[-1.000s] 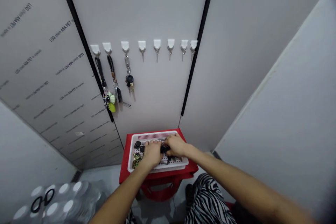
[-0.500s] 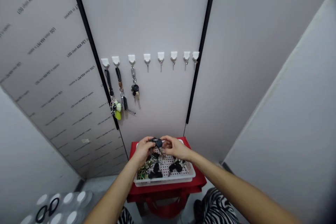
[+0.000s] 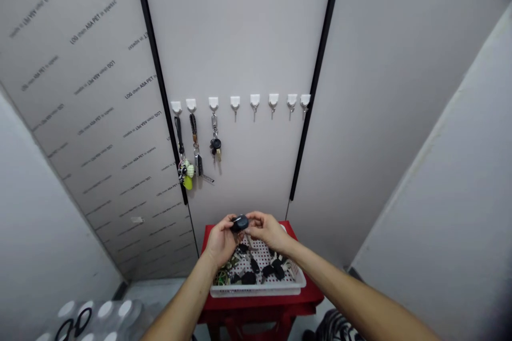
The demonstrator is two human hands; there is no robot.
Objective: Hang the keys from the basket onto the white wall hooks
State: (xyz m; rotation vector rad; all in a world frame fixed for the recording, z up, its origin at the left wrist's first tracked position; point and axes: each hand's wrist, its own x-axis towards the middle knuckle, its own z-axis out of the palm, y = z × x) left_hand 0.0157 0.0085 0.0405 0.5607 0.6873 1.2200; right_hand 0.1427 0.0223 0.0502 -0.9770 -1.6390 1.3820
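Above the tray, my left hand (image 3: 221,243) is closed round the left end of a black key fob (image 3: 240,222). My right hand (image 3: 272,233) pinches at the fob's right end, and a thin metal key (image 3: 251,243) hangs below the fingers. How the key joins the fob is hidden. Underneath sits a white perforated plastic tray (image 3: 256,291) holding black keys (image 3: 276,269) and green-gold keys or rings (image 3: 222,277). On the wall, three key sets hang from hooks: one with a yellow-green charm (image 3: 188,181), one on a braided strap (image 3: 193,125), one with a round black piece (image 3: 216,144).
A red-covered stool (image 3: 314,298) carries the tray against the wall. More white hooks (image 3: 255,100) run in a row to the right of the hung keys. Lower left, black-handled scissors (image 3: 74,325) lie on white-capped bottles (image 3: 104,309). Side walls stand close.
The camera view has shifted, so wall and tray appear lower and further right. The fob has turned between my hands and shows a longer, smoother face.
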